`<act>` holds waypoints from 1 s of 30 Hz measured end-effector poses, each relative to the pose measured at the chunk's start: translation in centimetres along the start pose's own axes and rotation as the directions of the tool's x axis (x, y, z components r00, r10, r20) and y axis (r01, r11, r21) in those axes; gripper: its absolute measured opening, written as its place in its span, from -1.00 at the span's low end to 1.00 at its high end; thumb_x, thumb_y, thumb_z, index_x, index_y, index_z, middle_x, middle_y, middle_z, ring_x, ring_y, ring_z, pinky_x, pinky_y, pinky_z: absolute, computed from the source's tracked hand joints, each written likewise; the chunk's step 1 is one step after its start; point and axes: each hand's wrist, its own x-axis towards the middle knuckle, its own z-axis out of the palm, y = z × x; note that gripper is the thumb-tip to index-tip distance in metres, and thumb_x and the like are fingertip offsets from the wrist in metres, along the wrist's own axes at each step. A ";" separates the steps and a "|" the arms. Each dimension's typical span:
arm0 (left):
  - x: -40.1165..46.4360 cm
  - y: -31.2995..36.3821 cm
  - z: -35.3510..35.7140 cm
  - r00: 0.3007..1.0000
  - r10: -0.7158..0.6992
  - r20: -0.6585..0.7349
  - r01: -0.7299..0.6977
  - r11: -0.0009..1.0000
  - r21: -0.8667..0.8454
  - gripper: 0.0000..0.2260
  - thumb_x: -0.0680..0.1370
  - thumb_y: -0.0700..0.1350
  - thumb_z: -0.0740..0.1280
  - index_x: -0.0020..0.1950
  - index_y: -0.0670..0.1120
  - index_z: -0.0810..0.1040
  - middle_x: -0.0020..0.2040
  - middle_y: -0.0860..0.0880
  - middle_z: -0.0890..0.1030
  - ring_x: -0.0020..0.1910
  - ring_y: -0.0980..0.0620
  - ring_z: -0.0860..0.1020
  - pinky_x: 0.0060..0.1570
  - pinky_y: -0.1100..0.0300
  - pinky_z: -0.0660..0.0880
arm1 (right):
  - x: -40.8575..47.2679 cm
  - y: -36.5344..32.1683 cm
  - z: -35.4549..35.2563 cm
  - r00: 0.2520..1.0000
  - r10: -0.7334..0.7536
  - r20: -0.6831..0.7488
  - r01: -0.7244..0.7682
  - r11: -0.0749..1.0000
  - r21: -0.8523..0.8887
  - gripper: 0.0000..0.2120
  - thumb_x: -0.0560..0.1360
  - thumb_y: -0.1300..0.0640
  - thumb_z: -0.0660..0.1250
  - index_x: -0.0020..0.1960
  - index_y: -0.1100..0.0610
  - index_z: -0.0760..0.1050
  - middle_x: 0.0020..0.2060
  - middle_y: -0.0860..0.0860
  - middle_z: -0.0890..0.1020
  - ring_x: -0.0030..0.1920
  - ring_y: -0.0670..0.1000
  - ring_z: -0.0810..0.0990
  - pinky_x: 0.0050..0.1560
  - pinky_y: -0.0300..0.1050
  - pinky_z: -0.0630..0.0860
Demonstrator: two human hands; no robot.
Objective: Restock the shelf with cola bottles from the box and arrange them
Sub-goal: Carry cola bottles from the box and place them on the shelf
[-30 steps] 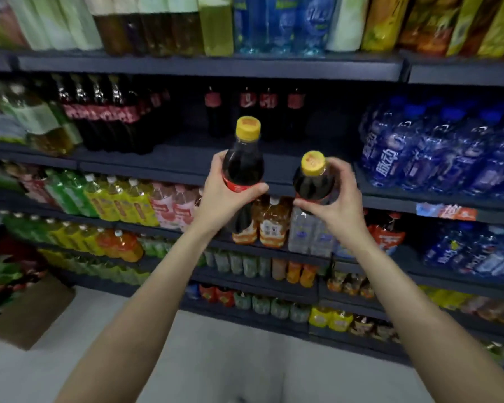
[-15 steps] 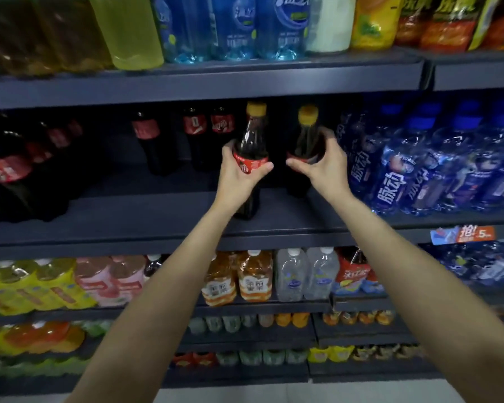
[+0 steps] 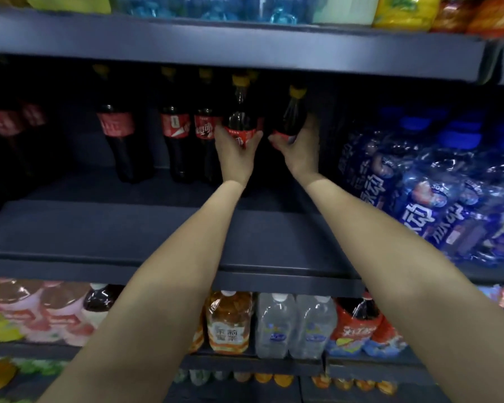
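The left hand (image 3: 235, 146) was wrapped around the red label of one cola bottle (image 3: 240, 117), and the right hand (image 3: 298, 144) gripped a second cola bottle (image 3: 292, 114) just beside it at 3 o'clock. Both bottles stood upright, deep on the dark shelf (image 3: 128, 234); whether their bases had touched down was hidden behind the wrists. At 9 o'clock from the left hand stood a row of cola bottles (image 3: 186, 132) already on the shelf, the nearest just beside the held one. At 3 o'clock from the right hand lay wrapped blue drink packs (image 3: 419, 199).

To finish the step well, it seemed wise to set both bases flat, slide the bottles level with the standing row, turn the labels outward, and let go only once each stood steady, watching the low shelf above the caps.
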 end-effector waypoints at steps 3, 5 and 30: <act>0.5 -0.6 -0.1 0.999 -0.003 0.051 -0.003 0.994 0.110 -0.34 0.46 -0.06 0.43 0.42 -0.27 0.20 0.35 -0.16 0.35 0.35 -0.08 0.34 0.40 0.08 0.25 | 1.0 -0.3 0.0 0.999 0.017 0.035 -0.016 1.000 -0.020 -0.18 0.27 -0.04 0.52 0.40 0.14 0.21 -0.05 0.06 0.58 -0.09 0.04 0.60 0.02 0.06 0.56; 0.2 -0.6 -0.5 0.996 -0.045 0.077 0.018 0.949 0.316 -0.26 0.45 -0.09 0.42 0.48 -0.26 0.09 0.41 -0.23 0.24 0.38 -0.19 0.24 0.39 0.03 0.21 | 1.6 -0.6 -0.1 0.999 0.005 0.051 -0.001 0.997 -0.080 -0.15 0.28 -0.07 0.52 0.43 0.09 0.19 -0.04 0.09 0.65 -0.08 0.12 0.64 0.01 0.05 0.56; -5.4 5.2 -5.3 0.909 -0.343 0.236 0.224 0.882 0.415 -0.22 0.46 -0.14 0.39 0.55 -0.06 -0.01 0.50 -0.18 0.17 0.42 -0.19 0.28 0.29 -0.01 0.34 | -8.3 -4.2 -4.3 0.925 0.246 0.291 -0.135 0.926 -0.353 -0.13 0.45 0.08 0.43 0.55 0.04 -0.06 0.52 0.22 0.02 0.49 0.26 0.07 0.47 0.10 0.11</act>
